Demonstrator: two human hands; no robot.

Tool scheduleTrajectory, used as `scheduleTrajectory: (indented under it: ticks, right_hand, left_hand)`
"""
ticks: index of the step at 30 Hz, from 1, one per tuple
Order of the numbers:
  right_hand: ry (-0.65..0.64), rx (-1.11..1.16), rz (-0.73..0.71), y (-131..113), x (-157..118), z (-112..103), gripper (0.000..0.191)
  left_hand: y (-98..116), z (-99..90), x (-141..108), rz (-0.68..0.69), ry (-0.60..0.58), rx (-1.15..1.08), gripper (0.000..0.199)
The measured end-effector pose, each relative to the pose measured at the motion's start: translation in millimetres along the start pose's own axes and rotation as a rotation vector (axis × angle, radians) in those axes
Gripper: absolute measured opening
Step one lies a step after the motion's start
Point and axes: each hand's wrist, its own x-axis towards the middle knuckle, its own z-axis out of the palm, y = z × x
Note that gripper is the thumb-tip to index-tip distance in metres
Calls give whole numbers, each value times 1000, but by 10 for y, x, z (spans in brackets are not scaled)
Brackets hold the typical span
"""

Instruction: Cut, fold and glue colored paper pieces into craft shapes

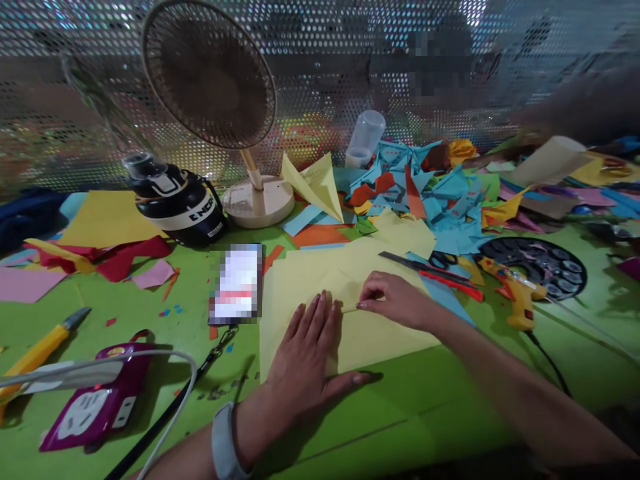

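My left hand (303,357) lies flat with its fingers stretched out over pale yellow paper (285,280) on the green table. A light grey band circles that wrist. Just beyond the fingertips is a smaller folded piece of yellow paper (336,283), lying on the larger sheet and hard to tell apart from it. My right hand (395,300) pinches the near right edge of this folded piece between thumb and forefinger. Beyond the right hand lie a dark craft knife (405,261) and a red one (453,283).
A phone (237,283) lies left of the paper. Behind stand a fan (257,200), a black bottle (180,207) and heaped blue folded paper (420,187). To the right are a yellow glue gun (520,300) and black palette (560,263); at left, a purple device (95,400) and yellow-handled knife (40,350).
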Motion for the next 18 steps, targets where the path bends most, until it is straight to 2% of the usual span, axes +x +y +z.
scheduleTrajectory:
  ticks: [8, 12, 15, 17, 18]
  right_hand:
    - [-72, -83, 49, 193, -91, -231, 13]
    - [-92, -158, 177, 250, -171, -414, 12]
    - [94, -249, 190, 108, -241, -362, 17]
    - [271, -322, 51, -62, -282, -172, 27]
    - [268, -357, -82, -148, -300, -44, 37]
  left_hand:
    - [-14, 30, -6, -4, -8, 72, 100]
    - [-20, 42, -8, 11, -9, 97, 100]
    - [-21, 47, -5, 19, 2, 90, 101]
    - [-21, 47, -4, 27, 21, 80, 101]
    - [-21, 47, -3, 31, 33, 76, 100]
